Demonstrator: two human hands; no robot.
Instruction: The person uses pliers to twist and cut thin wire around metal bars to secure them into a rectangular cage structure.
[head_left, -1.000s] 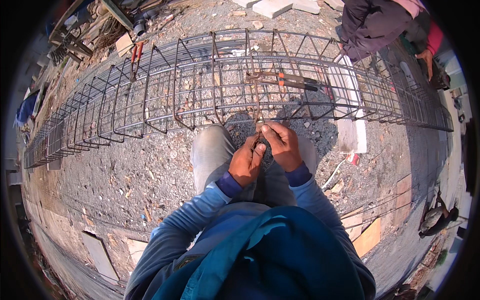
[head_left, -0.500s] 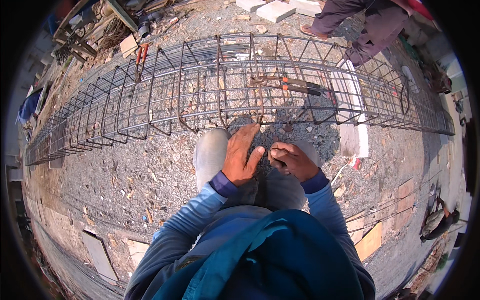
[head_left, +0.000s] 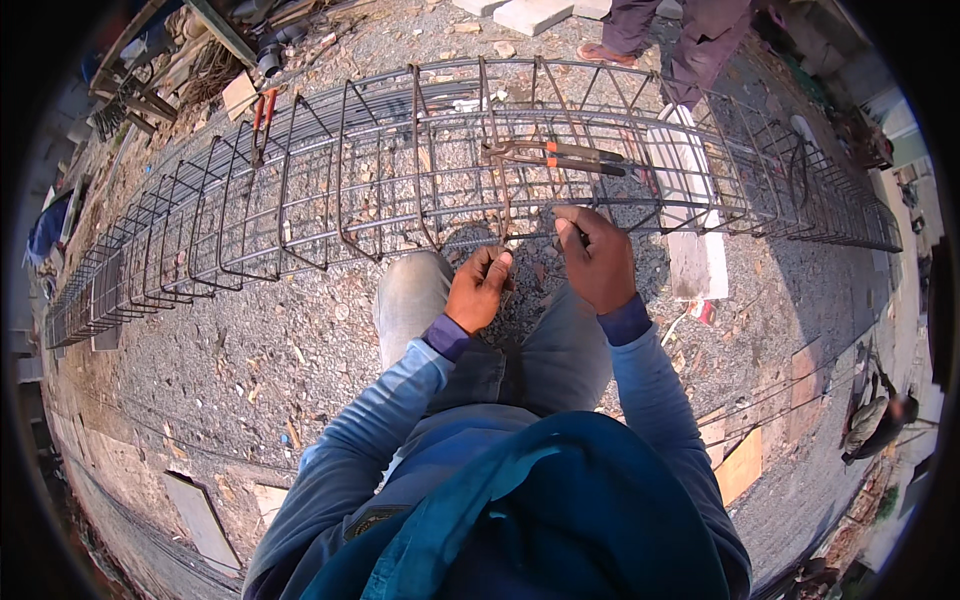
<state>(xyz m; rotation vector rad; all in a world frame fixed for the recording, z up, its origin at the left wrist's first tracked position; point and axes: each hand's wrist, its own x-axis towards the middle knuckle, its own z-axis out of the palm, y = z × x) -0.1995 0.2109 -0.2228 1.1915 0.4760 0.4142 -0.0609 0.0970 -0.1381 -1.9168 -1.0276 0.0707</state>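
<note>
A long rebar cage (head_left: 380,228) of bars and square stirrups lies across the ground ahead of my knees. My left hand (head_left: 478,290) is closed, thumb against fingers, just below the cage's near lower bar, beside a stirrup corner. Further right, my right hand (head_left: 598,262) is raised to that bar with thumb and forefinger pinched. Whatever either hand pinches is too small to make out. End cutters (head_left: 575,158) with black and orange handles rest on top of the cage, beyond my hands. A red-handled tool (head_left: 263,125) hangs on the cage at the left.
A pale board (head_left: 695,262) lies under the cage on the right. Another person's legs (head_left: 705,50) stand beyond the cage. Loose bars run through and behind it. Gravel, wood scraps and flat boards (head_left: 200,518) cover the ground. Someone else (head_left: 880,430) is at the far right.
My left hand has gone from stretched fingers to a closed pinch below the bar. My right hand has moved up and forward to the cage. The view has shifted slightly.
</note>
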